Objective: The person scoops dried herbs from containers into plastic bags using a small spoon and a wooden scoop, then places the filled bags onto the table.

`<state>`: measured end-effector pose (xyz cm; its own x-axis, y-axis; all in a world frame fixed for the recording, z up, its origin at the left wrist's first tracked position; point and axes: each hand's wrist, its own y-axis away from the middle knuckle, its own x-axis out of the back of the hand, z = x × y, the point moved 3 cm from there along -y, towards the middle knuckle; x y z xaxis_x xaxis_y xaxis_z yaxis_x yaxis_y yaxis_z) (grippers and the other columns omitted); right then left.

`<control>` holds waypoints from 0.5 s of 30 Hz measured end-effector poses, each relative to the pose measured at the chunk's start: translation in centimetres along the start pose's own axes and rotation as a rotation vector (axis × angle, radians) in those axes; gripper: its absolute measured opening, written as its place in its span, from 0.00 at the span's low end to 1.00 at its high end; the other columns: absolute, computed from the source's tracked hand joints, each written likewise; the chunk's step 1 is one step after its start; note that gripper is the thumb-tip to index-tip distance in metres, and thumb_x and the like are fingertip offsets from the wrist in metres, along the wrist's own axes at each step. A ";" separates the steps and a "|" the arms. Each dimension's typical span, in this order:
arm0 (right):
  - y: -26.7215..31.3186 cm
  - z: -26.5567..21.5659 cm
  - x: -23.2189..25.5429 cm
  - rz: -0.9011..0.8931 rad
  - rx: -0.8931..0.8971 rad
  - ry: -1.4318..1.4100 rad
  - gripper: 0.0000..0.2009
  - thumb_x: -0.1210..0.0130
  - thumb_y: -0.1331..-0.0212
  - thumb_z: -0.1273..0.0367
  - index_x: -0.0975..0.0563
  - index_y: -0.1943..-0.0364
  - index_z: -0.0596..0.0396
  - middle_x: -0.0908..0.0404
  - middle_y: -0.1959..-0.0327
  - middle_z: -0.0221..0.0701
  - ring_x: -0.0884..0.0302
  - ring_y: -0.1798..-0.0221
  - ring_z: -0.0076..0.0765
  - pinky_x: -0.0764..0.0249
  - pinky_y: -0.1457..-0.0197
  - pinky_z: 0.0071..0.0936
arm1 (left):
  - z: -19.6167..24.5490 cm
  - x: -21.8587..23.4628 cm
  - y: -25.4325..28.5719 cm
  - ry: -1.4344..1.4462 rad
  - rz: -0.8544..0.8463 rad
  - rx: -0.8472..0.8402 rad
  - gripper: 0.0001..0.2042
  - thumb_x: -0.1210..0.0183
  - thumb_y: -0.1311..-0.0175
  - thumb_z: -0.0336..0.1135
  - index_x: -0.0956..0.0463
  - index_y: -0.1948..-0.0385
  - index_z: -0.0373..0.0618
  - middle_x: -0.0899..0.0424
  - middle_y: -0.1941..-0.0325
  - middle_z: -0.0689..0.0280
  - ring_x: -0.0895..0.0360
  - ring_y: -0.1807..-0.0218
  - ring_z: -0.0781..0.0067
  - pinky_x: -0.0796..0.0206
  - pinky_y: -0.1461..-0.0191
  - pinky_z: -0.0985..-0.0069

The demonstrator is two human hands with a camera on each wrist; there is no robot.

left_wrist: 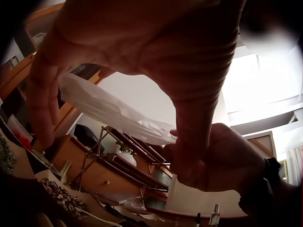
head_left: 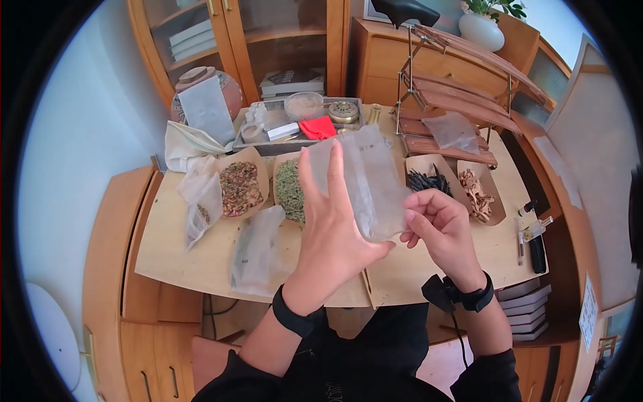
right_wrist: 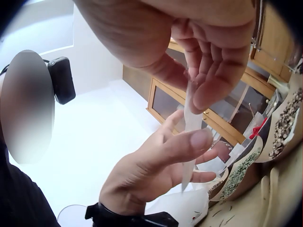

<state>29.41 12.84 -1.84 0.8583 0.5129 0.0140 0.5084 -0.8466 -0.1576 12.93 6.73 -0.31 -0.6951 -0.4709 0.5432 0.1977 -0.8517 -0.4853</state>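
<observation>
A translucent pouch (head_left: 378,181) is held up over the table in front of me. At its lower right corner, my right hand (head_left: 445,228) pinches the edge between thumb and fingertips; the right wrist view shows this grip on the thin pouch (right_wrist: 190,111) from the side. My left hand (head_left: 331,238) is beside the pouch's left side, fingers spread and pointing up, thumb extended along the bottom edge. Behind lie paper trays of dried petals (head_left: 241,187), green herb (head_left: 288,191), dark strips (head_left: 429,181) and tan slices (head_left: 477,194). A tray of brown-and-white pieces (right_wrist: 286,125) is hidden in the head view.
Another translucent pouch (head_left: 258,251) lies near the table's front edge. A grey tray (head_left: 264,144) with small items and a red cloth (head_left: 317,127) stands at the back. To the right are a slatted wooden rack (head_left: 455,94) and a small glass bottle (head_left: 536,229).
</observation>
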 end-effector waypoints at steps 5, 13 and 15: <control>0.1 0.2 -0.8 -0.011 0.011 0.072 0.07 0.46 0.36 0.71 0.22 0.62 0.63 0.22 0.73 0.26 0.24 0.73 0.18 0.27 0.71 0.15 | -1.1 -1.1 0.7 -0.009 0.015 0.049 0.61 0.24 0.70 0.39 0.61 0.31 0.43 0.61 0.32 0.39 0.58 0.27 0.39 0.47 0.31 0.53; 1.0 -1.3 -1.8 -0.014 0.153 0.237 0.13 0.54 0.33 0.70 0.20 0.66 0.67 0.23 0.74 0.33 0.26 0.75 0.21 0.30 0.70 0.20 | -2.1 -1.8 2.4 0.073 -0.009 0.014 0.59 0.25 0.64 0.39 0.63 0.32 0.36 0.54 0.34 0.40 0.58 0.29 0.40 0.51 0.30 0.53; 1.1 -1.0 -1.7 -0.015 0.176 0.169 0.15 0.59 0.32 0.70 0.22 0.65 0.67 0.24 0.76 0.33 0.26 0.75 0.23 0.30 0.71 0.21 | -2.3 -2.0 2.6 0.067 -0.038 0.007 0.59 0.27 0.63 0.38 0.65 0.33 0.33 0.54 0.34 0.38 0.58 0.30 0.37 0.53 0.30 0.52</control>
<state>28.61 10.93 -1.02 0.8578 0.4814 0.1799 0.5138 -0.7939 -0.3253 13.24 5.98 -4.23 -0.7467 -0.4222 0.5139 0.1752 -0.8702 -0.4604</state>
